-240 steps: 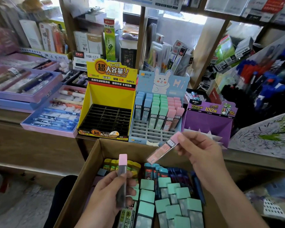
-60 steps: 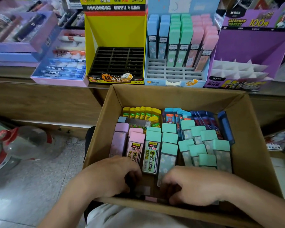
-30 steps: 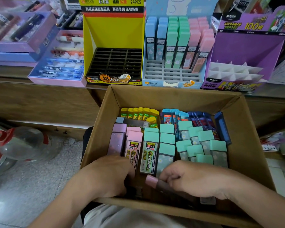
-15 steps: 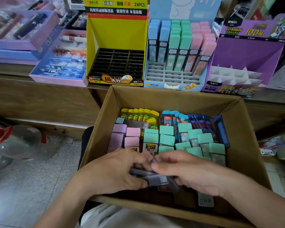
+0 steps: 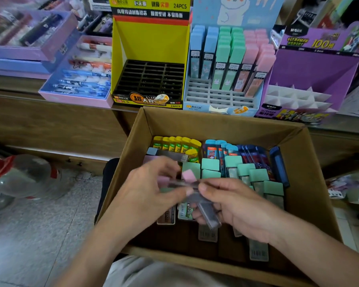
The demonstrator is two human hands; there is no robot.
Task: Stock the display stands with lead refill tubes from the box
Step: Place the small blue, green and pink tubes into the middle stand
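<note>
Now | right hand (image 5: 243, 210) grips pink-capped tubes (image 5: 189, 176); left hand (image 5: 151, 193), blurred, seemingly too | clear of box (image 5: 216, 125) walls

Wooden counter (image 5: 50, 121), seemingly speckled tile floor (image 5: 39, 235)

A clear bottle (image 5: 23, 179) with a red cap lies on the grey floor (image 5: 39, 235) at 9 o'clock. At 10 o'clock a pink tray (image 5: 79, 85) of blue pens sits on the wood counter (image 5: 50, 121). A purple tray (image 5: 29, 38) of dark pens sits at 11 o'clock.
</note>
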